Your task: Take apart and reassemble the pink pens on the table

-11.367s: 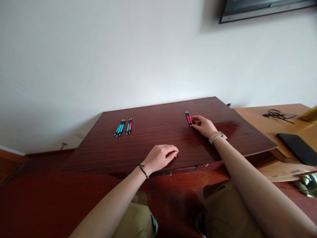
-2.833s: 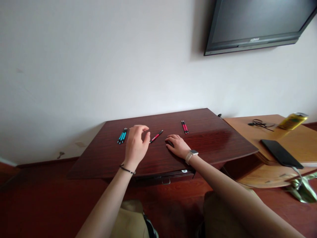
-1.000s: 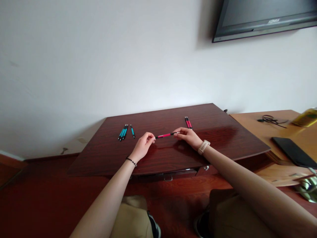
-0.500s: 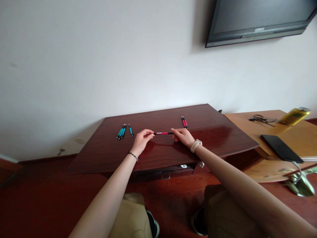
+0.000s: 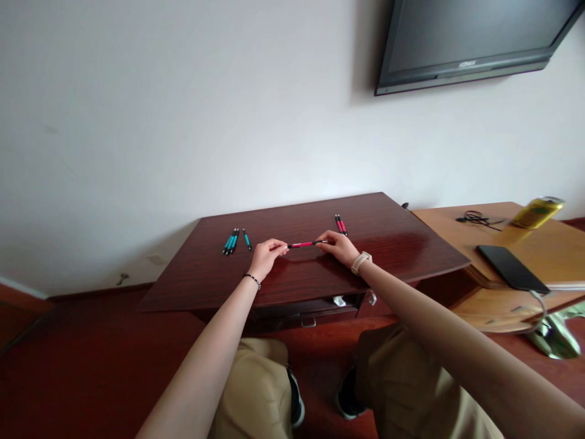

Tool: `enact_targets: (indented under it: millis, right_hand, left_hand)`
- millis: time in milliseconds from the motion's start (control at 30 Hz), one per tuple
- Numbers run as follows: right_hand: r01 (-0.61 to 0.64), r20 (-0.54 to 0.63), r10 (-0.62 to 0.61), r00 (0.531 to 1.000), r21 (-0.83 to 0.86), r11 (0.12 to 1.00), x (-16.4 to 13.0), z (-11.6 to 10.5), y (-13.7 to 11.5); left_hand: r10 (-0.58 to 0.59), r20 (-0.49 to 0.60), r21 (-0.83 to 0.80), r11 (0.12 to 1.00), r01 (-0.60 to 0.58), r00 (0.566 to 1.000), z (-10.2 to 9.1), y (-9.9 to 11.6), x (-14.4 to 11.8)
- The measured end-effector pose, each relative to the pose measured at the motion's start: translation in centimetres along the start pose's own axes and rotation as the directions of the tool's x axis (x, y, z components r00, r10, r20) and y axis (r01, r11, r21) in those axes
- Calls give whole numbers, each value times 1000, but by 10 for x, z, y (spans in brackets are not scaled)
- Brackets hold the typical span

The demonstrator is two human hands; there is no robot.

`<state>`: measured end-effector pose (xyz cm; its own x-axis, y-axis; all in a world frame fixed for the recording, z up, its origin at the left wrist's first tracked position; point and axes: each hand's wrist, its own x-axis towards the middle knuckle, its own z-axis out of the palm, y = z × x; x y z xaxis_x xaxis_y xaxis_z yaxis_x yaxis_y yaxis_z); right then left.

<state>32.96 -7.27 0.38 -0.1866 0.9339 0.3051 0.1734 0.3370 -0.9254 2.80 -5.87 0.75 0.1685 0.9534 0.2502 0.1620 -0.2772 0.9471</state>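
One pink pen [image 5: 307, 244] is held between two hands just above the dark wooden worktop [image 5: 411, 247], near its middle. The left hand [image 5: 265, 257] pinches the pen's left end with its fingertips; the right hand [image 5: 337, 247] pinches the right end likewise. The pen's long axis runs left to right, nearly level, its right end slightly higher; which end is the tip cannot be told. To the left lie four teal pens [image 5: 235, 240], three bunched together and one just apart, all pointing away from the person. To the right, just beyond the right hand, lie two more pink pens [image 5: 340, 224], side by side, aligned the same way.
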Motion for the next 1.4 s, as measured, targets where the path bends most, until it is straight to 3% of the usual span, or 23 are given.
enact_targets:
  millis: [233,400,733,933,1233,1400]
  right_hand:
    - [-10,31,9,999,27,1000,1,1,0]
    - [-9,30,10,1000,-16,1000,-1,0,-4]
    - [-50,-13,51,999,70,996,-1,0,-2]
    - [-49,-16,51,999,80,996,-2,1,-1]
    - [-52,-11,52,999,26,998,-2,3,0]
    - [-32,-23,30,999,-99,995,-3,5,0]
  left_hand:
    - [10,-53,-23,1000,-11,999,0,0,0]
    - [9,-34,-10,1000,-10,999,1,3,-2]
    - [14,7,116,993,-14,1000,4,13,-4]
    - [12,42,80,997,-16,999,2,14,-5]
    - [9,56,82,997,-13,998,0,11,-6]
    - [9,38,103,995,-13,999,0,13,-7]
